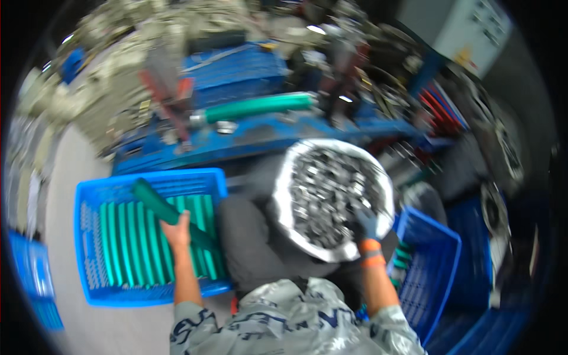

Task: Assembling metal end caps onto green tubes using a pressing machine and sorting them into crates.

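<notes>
My left hand (177, 229) grips a green tube (155, 202) and holds it slanted over a blue crate (89, 248) at my left. In that crate lie several more green tubes (127, 242) side by side. My right hand (367, 223), in a grey glove with an orange cuff, reaches into a white sack (284, 195) full of small shiny metal parts (331, 195). The picture is blurred, so I cannot tell whether the fingers hold a part.
A blue workbench (248, 133) stands ahead with a long green tube (260, 106) lying on it. A second blue crate (432, 272) sits at my right, another blue crate (32, 278) at the far left. Cluttered metal parts fill the back.
</notes>
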